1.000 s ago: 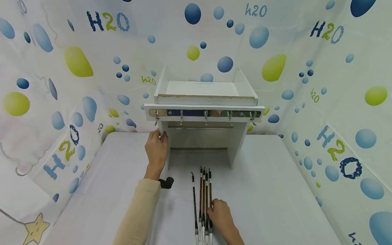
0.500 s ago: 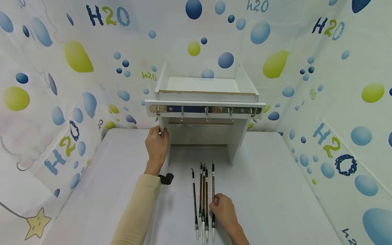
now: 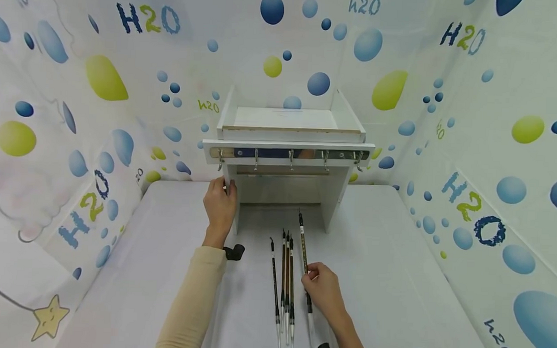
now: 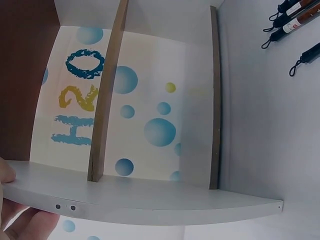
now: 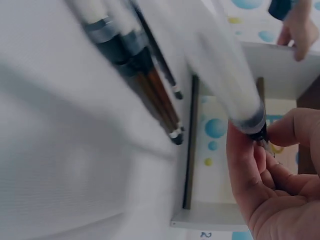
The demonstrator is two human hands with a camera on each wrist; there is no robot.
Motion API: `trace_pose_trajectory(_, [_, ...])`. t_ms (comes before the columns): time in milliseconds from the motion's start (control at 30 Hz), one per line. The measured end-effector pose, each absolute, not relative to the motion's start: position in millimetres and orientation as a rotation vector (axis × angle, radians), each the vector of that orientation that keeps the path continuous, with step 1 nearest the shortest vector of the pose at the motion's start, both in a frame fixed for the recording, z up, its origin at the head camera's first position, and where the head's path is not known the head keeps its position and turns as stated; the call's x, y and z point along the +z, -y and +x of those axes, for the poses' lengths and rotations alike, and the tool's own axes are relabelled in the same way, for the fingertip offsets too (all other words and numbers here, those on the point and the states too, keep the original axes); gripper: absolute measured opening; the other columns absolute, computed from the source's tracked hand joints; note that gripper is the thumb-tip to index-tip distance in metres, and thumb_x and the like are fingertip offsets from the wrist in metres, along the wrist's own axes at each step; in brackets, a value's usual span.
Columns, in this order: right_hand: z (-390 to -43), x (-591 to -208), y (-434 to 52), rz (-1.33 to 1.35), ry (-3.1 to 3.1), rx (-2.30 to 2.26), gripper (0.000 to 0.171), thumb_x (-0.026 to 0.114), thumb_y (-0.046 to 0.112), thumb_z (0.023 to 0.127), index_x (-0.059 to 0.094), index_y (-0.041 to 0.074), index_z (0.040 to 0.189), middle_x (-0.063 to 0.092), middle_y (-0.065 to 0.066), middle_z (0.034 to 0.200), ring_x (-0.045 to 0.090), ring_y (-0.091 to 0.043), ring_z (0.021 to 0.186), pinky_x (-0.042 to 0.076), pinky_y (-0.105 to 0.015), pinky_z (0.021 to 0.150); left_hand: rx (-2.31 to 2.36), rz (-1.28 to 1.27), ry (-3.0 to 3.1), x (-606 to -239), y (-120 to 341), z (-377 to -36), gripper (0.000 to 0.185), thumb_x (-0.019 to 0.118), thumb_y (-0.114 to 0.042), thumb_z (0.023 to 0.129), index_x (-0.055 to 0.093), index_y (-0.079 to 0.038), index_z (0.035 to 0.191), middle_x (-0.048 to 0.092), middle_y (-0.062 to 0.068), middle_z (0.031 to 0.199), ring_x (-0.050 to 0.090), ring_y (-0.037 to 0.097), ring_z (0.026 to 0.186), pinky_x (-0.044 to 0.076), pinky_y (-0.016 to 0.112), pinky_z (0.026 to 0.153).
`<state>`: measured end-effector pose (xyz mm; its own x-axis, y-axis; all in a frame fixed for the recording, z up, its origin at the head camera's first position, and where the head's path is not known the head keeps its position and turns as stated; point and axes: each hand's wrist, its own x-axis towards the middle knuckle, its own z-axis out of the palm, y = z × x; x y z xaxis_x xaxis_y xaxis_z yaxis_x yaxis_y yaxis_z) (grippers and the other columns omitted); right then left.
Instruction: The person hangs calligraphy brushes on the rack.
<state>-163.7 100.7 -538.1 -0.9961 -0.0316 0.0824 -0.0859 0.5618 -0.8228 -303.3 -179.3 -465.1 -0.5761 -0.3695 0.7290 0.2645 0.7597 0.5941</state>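
Brush (image 3: 303, 246) — pinched mid-shaft in my right hand (image 3: 322, 288), raised off the table (image 3: 395, 260) just right of three brushes (image 3: 284, 281) lying flat. My left hand (image 3: 219, 205) grips the white rack (image 3: 288, 154) by its left leg. Step, as I judge: lifting one brush. Next calls for bringing its loop to a hook (image 3: 290, 159).

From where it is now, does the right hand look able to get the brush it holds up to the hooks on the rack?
Probably yes. The right hand pinches one brush, its tip already pointing at the hooks; nothing stands between. The left hand grips the rack off to the side.
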Motion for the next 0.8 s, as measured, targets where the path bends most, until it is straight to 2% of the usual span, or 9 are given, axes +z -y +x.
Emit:
trace_pose_trajectory(133, [-162.4, -529.4, -103.0, 0.113, 2.678, 1.640, 0.035, 0.060, 0.006, 0.092, 0.061, -0.006, 0.125, 0.063, -0.007, 0.086, 0.063, -0.009, 0.062, 0.052, -0.021, 0.052, -0.853, 0.087, 2.029, -464.6, 179.3, -304.0, 0.024, 0.065, -0.009, 0.094, 0.068, 0.011, 0.106, 0.067, 0.027, 0.095, 0.072, 0.039, 0.078, 0.059, 0.050, 0.068])
trace_pose_trajectory(233, [-161.3, -525.8, -104.5, 0.144, 2.649, 1.739, 0.037, 0.056, 0.006, 0.096, 0.057, -0.009, 0.131, 0.061, -0.012, 0.093, 0.066, -0.011, 0.064, 0.055, -0.021, 0.055, -0.850, 0.089, 2.029, -464.3, 179.5, -304.2, 0.023, 0.065, -0.009, 0.094, 0.068, 0.011, 0.106, 0.068, 0.026, 0.095, 0.072, 0.039, 0.078, 0.059, 0.050, 0.068])
trace_pose_trajectory(300, [-160.5, -524.4, -105.5, 0.161, 2.638, 1.753, 0.035, 0.055, 0.005, 0.097, 0.058, -0.010, 0.129, 0.060, -0.014, 0.097, 0.067, -0.012, 0.066, 0.055, -0.020, 0.056, -0.848, 0.091, 2.026, -464.1, 179.4, -304.0, 0.023, 0.065, -0.009, 0.094, 0.068, 0.011, 0.105, 0.068, 0.026, 0.095, 0.072, 0.039, 0.077, 0.059, 0.050, 0.068])
trace_pose_trajectory(500, [-160.2, -517.2, -107.9, 0.156, 2.616, 1.730, 0.029, 0.055, 0.006, 0.097, 0.057, -0.007, 0.123, 0.061, -0.012, 0.093, 0.067, -0.014, 0.069, 0.056, -0.021, 0.059, -0.850, 0.096, 2.026, -463.1, 179.4, -302.8, 0.023, 0.065, -0.009, 0.094, 0.068, 0.011, 0.104, 0.068, 0.026, 0.093, 0.071, 0.039, 0.076, 0.058, 0.051, 0.066])
trace_pose_trajectory(800, [-161.9, -503.7, -116.6, 0.116, 2.576, 1.488, 0.021, 0.061, 0.006, 0.093, 0.062, -0.001, 0.113, 0.062, -0.006, 0.092, 0.058, -0.009, 0.077, 0.052, -0.020, 0.063, -0.865, 0.098, 2.045, -461.8, 179.7, -301.7, 0.024, 0.064, -0.010, 0.094, 0.068, 0.010, 0.105, 0.068, 0.026, 0.094, 0.072, 0.040, 0.077, 0.058, 0.052, 0.067])
